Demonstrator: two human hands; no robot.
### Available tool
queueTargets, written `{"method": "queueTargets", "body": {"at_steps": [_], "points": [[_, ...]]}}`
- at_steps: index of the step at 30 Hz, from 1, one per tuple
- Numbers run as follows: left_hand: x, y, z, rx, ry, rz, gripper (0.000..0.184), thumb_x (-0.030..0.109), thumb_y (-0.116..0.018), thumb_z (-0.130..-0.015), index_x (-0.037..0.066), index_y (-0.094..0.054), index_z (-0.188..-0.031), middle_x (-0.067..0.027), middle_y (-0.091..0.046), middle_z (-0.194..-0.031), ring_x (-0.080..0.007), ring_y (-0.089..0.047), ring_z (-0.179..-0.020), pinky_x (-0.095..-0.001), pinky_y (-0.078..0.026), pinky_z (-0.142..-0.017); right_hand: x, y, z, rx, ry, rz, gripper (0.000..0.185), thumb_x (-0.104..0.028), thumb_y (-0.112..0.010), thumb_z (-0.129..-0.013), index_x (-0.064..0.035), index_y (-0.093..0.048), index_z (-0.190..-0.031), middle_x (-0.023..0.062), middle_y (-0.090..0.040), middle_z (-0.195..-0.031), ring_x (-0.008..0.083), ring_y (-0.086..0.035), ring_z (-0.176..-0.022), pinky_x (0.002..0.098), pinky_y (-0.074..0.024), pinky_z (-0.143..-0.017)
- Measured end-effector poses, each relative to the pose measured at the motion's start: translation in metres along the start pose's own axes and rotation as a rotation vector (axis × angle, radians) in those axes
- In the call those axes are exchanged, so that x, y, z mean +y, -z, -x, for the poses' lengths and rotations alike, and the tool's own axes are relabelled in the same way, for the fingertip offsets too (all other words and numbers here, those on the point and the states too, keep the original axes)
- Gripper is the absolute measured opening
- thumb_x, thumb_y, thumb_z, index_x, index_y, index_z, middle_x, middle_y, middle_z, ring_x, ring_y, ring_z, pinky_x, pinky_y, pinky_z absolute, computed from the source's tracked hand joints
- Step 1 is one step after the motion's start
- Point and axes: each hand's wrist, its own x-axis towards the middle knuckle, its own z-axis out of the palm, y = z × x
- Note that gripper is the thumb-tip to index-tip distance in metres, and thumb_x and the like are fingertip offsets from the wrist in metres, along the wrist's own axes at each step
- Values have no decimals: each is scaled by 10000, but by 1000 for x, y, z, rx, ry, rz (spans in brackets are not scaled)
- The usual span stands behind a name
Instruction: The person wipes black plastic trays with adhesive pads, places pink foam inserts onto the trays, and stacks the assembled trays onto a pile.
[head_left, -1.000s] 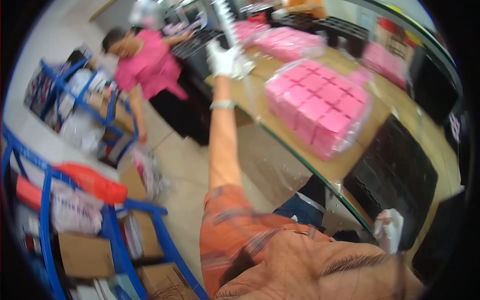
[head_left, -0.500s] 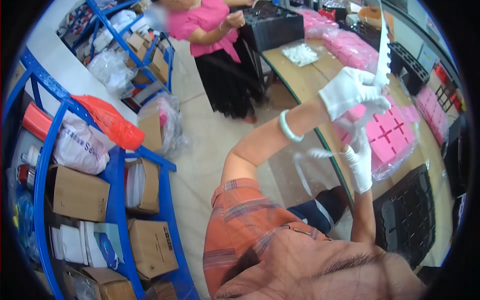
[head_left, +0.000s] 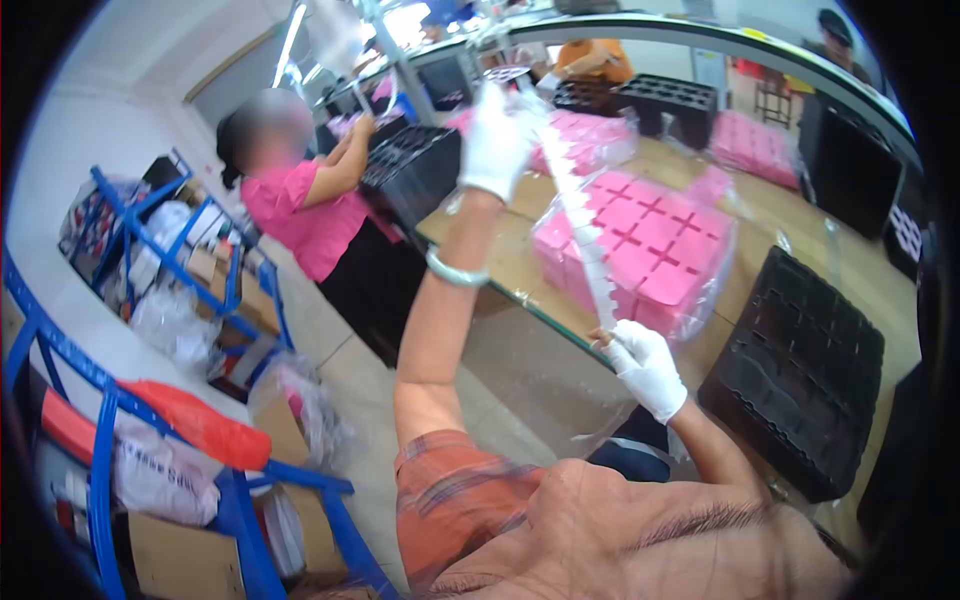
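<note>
Head view: right hand point(head_left: 645, 368) white-gloved, a bare fingertip showing, fingers pinched on the lower end of a thin, toothed white strip point(head_left: 577, 215). The strip slants up and away from those fingers to the left hand point(head_left: 495, 145), also white-gloved, with a pale green bangle point(head_left: 458, 270) below the glove. Left fingers blurred at the strip's upper end; from where I stand, cannot tell whether they close on it.

Just past the right fingers, behind the strip: a pink block in clear plastic wrap point(head_left: 660, 240), dark crosses over its top, on a brown, green-edged table point(head_left: 505, 250). Right of the right fingers, same table: a black moulded rectangular tray point(head_left: 800, 380). Well left of all fingers, blue shelving point(head_left: 65, 350) with a shiny red bag point(head_left: 205, 425).

Beyond the left fingers, to their left, a co-worker in a pink top point(head_left: 308, 220), hands raised near a black box point(head_left: 410, 165). Farther, past the left fingers and right of them, a person in orange point(head_left: 598, 62).
</note>
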Motion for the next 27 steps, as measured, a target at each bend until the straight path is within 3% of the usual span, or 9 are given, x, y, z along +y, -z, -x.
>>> {"method": "queueTargets", "body": {"at_steps": [1,3,5,7,9,12,16,19,27], "points": [[16,-1,-25,297,-181,-755,255,250,-552,-925,8,-554,-1006,-98,-649,-834,-187,-630,-698,-294,-493,-634,-2,0,-2,-31,-80,-123,162,-122,-562,-908,-7,-674,-936,106,-626,-803,204,-596,-751,303,-462,-717],[41,10,-83,442,-20,-1133,596,484,-659,-793,-39,-520,-1043,-243,-653,-929,-334,-653,-865,-407,-514,-744,-6,1,-3,-45,-117,-181,169,-117,-553,-909,1,-671,-937,103,-631,-794,195,-594,-736,300,-470,-716],[35,21,-141,528,4,-1253,653,509,-648,-788,-29,-519,-1135,-243,-661,-969,-352,-660,-884,-424,-504,-784,-9,1,-4,-44,-106,-164,174,-119,-550,-910,5,-670,-936,105,-639,-797,193,-602,-741,300,-476,-717],[8,61,-217,358,318,-635,603,494,-642,-840,-45,-572,-1101,-223,-656,-1036,-313,-678,-898,-405,-513,-712,5,-5,-3,-45,-48,-200,173,-117,-540,-904,-8,-672,-928,125,-651,-810,220,-620,-753,323,-488,-725],[27,32,-206,387,387,-81,613,527,-578,-884,-17,-484,-1152,-174,-666,-988,-268,-679,-817,-375,-533,-629,4,-5,-4,-63,0,-158,169,-115,-538,-899,-17,-674,-920,131,-652,-809,235,-624,-757,338,-491,-729],[12,64,-242,150,263,208,440,453,-465,-964,38,-513,-1105,-97,-679,-909,-226,-655,-737,-366,-523,-581,2,-1,1,-101,-72,-172,171,-127,-537,-900,-27,-675,-895,129,-646,-777,251,-618,-743,347,-489,-717],[44,41,-219,235,212,529,291,338,-499,-971,67,-599,-1005,-70,-668,-872,-178,-610,-646,-322,-496,-554,19,-4,7,-107,-136,-270,186,-148,-545,-910,-23,-676,-870,122,-642,-758,233,-610,-711,330,-485,-690],[27,77,-247,-59,213,539,210,229,-528,-961,46,-602,-1035,-70,-667,-879,-158,-593,-630,-319,-495,-563,28,-4,12,-111,-137,-289,191,-154,-551,-912,-18,-677,-867,122,-641,-755,215,-610,-705,324,-484,-686],[40,-6,-97,299,3,-58,172,96,-556,-910,-31,-594,-1020,-136,-660,-769,-155,-580,-564,-247,-477,-503,34,22,57,-330,-251,-292,194,-155,-566,-920,-5,-689,-905,86,-672,-811,145,-625,-750,291,-493,-711]]}}
